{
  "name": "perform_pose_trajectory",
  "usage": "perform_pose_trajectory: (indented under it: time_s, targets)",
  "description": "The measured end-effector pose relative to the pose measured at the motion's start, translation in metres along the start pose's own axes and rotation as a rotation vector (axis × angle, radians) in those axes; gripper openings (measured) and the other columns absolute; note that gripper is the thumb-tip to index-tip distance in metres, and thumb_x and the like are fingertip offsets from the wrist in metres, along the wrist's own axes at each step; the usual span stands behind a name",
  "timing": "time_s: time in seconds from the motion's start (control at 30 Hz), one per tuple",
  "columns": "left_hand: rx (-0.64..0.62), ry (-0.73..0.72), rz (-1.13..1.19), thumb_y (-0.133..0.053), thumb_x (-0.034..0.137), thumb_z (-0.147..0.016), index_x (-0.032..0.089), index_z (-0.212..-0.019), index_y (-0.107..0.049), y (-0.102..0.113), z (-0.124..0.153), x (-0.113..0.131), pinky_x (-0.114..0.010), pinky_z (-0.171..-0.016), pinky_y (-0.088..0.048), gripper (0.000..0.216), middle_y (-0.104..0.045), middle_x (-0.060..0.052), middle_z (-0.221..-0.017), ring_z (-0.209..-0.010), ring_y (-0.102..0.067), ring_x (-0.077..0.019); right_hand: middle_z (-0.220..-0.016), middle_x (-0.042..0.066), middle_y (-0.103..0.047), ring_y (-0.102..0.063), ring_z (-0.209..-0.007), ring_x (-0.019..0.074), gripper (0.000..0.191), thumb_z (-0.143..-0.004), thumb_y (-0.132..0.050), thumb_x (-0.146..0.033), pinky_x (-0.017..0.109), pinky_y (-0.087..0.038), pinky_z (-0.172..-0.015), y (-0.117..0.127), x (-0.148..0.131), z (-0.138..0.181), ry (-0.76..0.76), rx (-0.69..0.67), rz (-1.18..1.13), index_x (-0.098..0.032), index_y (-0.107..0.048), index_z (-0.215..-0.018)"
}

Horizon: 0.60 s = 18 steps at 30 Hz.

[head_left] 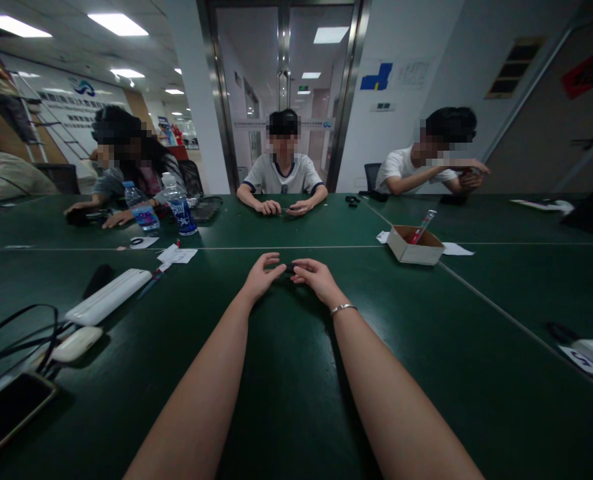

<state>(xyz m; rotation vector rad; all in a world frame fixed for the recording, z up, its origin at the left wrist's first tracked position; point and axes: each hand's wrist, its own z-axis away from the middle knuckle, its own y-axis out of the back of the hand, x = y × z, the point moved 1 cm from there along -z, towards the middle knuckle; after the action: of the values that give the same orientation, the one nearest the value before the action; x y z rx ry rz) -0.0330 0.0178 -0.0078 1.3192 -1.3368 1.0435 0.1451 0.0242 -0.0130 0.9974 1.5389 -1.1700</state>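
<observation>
Just above the green table [286,347], my hands meet around a small, dark object [290,268], too small to make out its kind. The fingers of my right hand [316,277] are closed on its right end, and a silver bracelet [344,308] circles that wrist. My left hand [264,277] is at the object's other end, its thumb tip at or touching it. A gap shows between that thumb and the raised fingers, so the left hand looks open. My fingertips partly hide the object.
An open cardboard box [416,248] with a red-and-clear tube stands ahead right. Two bottles [180,210] stand ahead left. A white power bank [109,297], cables and a phone [11,413] lie left. A person [282,173] sits opposite; others sit left and right.
</observation>
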Motion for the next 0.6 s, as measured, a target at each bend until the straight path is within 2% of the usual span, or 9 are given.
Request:
perform_pose_trajectory:
  time_s: [0.07, 0.13, 0.23, 0.33, 0.4, 0.5, 0.6]
  targets:
    - [0.012, 0.076, -0.031, -0.064, 0.044, -0.080, 0.016, -0.108, -0.059, -0.0012, -0.0002, -0.0006, -0.025, -0.061, -0.048, 0.041, -0.063, -0.007, -0.087, -0.067, -0.060, -0.0134, -0.076, 0.005, -0.070, -0.069, -0.064, 0.0150, 0.022, -0.074, -0.078, -0.014, 0.022, -0.059, -0.060, -0.0003, -0.0002, 0.0002, -0.001, -0.006, -0.002, -0.013, -0.069, -0.094]
    - [0.004, 0.049, -0.091, -0.060, 0.042, -0.083, 0.015, -0.104, -0.061, -0.0024, 0.0001, -0.0002, -0.022, -0.054, -0.043, 0.034, -0.059, -0.003, -0.074, -0.060, -0.055, -0.0116, -0.077, 0.005, -0.070, -0.069, -0.063, 0.0145, 0.022, -0.073, -0.078, -0.014, 0.021, -0.059, -0.059, -0.0004, -0.0005, 0.0006, -0.003, -0.007, -0.006, -0.013, -0.069, -0.093]
    - [0.015, -0.027, -0.128, -0.064, 0.033, -0.078, 0.017, -0.105, -0.062, -0.0033, 0.0009, 0.0009, -0.020, -0.054, -0.043, 0.031, -0.059, -0.004, -0.083, -0.065, -0.055, -0.0115, -0.077, 0.005, -0.070, -0.068, -0.063, 0.0140, 0.023, -0.072, -0.079, -0.015, 0.020, -0.058, -0.058, -0.0001, -0.0011, 0.0013, -0.001, -0.009, -0.007, -0.013, -0.069, -0.093]
    - [0.008, 0.045, -0.122, -0.055, 0.036, -0.084, 0.016, -0.107, -0.061, -0.0035, 0.0013, -0.0002, -0.020, -0.050, -0.041, 0.031, -0.059, -0.004, -0.080, -0.061, -0.054, -0.0112, -0.079, 0.004, -0.070, -0.068, -0.065, 0.0144, 0.024, -0.072, -0.079, -0.016, 0.021, -0.059, -0.059, 0.0000, -0.0018, 0.0019, 0.006, -0.025, -0.004, -0.014, -0.070, -0.094]
    - [-0.006, 0.022, -0.145, -0.055, 0.035, -0.084, 0.016, -0.108, -0.061, -0.0034, 0.0011, -0.0011, -0.020, -0.051, -0.041, 0.031, -0.058, -0.004, -0.079, -0.062, -0.054, -0.0115, -0.078, 0.004, -0.070, -0.068, -0.065, 0.0144, 0.024, -0.072, -0.079, -0.017, 0.022, -0.059, -0.059, 0.0000, -0.0023, 0.0021, 0.005, -0.026, -0.002, -0.014, -0.070, -0.094]
    - [-0.009, -0.042, -0.170, -0.061, 0.032, -0.079, 0.019, -0.109, -0.062, -0.0028, 0.0006, -0.0021, -0.021, -0.057, -0.044, 0.033, -0.060, -0.005, -0.090, -0.071, -0.057, -0.0131, -0.078, 0.004, -0.070, -0.068, -0.065, 0.0142, 0.024, -0.071, -0.079, -0.017, 0.021, -0.058, -0.059, -0.0002, -0.0026, 0.0021, -0.004, -0.022, -0.011, -0.014, -0.070, -0.094]
    - [-0.024, -0.012, -0.158, -0.052, 0.038, -0.086, 0.017, -0.106, -0.063, -0.0030, 0.0004, -0.0024, -0.024, -0.057, -0.044, 0.031, -0.061, -0.005, -0.083, -0.066, -0.056, -0.0136, -0.080, 0.004, -0.070, -0.068, -0.064, 0.0139, 0.026, -0.069, -0.081, -0.017, 0.020, -0.058, -0.058, -0.0005, -0.0026, 0.0021, -0.005, -0.023, -0.027, -0.014, -0.070, -0.092]
